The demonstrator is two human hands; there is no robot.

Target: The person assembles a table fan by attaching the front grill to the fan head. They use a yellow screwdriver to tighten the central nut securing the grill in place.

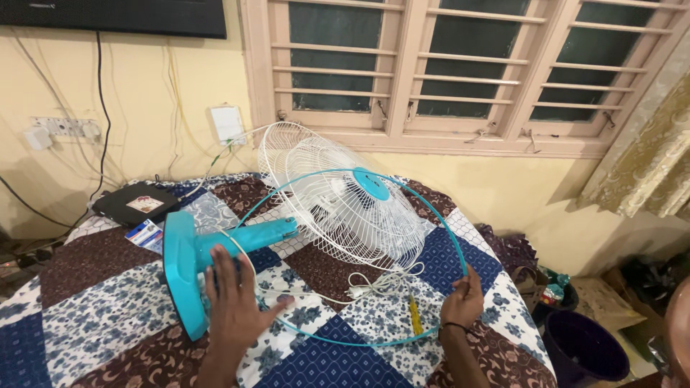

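A teal table fan (215, 251) lies on its side on a bed covered with a patchwork quilt (93, 287). The round base (180, 276) is at about 8 o'clock in the view, and the short neck runs from it toward 2 o'clock, to the white wire grilles (345, 201).

The left hand (233, 302) rests flat on the base with the fingers spread wide; it touches the base but closes on nothing. The right hand (463, 298), at about 4 o'clock, pinches a thin teal ring (445, 223) between thumb and fingers, so this grip is narrow and holding. The ring is a big loop that goes around the grilles and lies near flat over the quilt, from the right hand across to the base.

Between the hands lie a coiled white cord (370, 286) and a yellow-handled tool (415, 316).
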